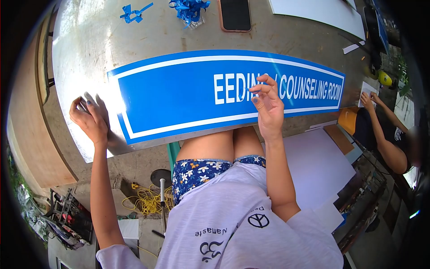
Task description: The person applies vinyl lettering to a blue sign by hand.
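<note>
A long blue sign (pixel 179 94) with a white border and white lettering, including "COUNSELING ROOM", lies across the metal table (pixel 148 38). Over its middle letters is my right hand (pixel 270 110), raised with fingers bent and thumb drawn toward them. A small bluish bit shows at these fingertips against the blue sign; I cannot tell what it is. My left hand (pixel 92 119) is beside the sign's left end, its fingers loosely curled and apart at the shiny tabletop, holding nothing visible. The right hand covers part of the lettering.
Curled blue strips (pixel 189 10) and a smaller blue scrap (pixel 133 14) lie at the table's far side, near a phone (pixel 235 15). A white sheet (pixel 320 15) is at upper right. Another person (pixel 387 134) works at the right. Yellow cord (pixel 152 199) lies on the floor.
</note>
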Action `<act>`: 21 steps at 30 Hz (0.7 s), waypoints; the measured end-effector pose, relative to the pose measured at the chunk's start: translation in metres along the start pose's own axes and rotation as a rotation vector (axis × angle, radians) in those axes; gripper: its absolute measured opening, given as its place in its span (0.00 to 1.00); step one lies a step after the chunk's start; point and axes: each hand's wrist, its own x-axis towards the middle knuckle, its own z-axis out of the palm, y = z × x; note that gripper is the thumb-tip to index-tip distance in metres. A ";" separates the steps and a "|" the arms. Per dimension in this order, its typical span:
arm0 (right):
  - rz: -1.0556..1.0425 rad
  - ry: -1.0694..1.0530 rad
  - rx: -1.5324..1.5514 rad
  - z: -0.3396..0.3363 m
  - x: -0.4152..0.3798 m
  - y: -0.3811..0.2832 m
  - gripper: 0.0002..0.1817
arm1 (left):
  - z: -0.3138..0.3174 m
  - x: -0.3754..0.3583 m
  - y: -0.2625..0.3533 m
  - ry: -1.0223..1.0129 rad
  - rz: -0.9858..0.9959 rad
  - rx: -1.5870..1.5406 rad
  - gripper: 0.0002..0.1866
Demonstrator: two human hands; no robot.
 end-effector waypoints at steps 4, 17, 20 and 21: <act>-0.149 -0.014 -0.217 0.022 0.044 -0.018 0.07 | -0.001 0.000 0.004 -0.008 0.008 0.031 0.23; -0.658 -0.033 -0.719 0.106 0.177 -0.019 0.14 | -0.005 0.002 0.011 -0.011 -0.024 0.057 0.20; -0.611 -0.059 -0.686 0.111 0.185 -0.011 0.15 | -0.007 0.002 0.014 -0.018 -0.022 0.042 0.19; -0.617 -0.083 -0.646 0.111 0.189 -0.008 0.16 | -0.007 0.002 0.015 -0.018 -0.023 0.044 0.19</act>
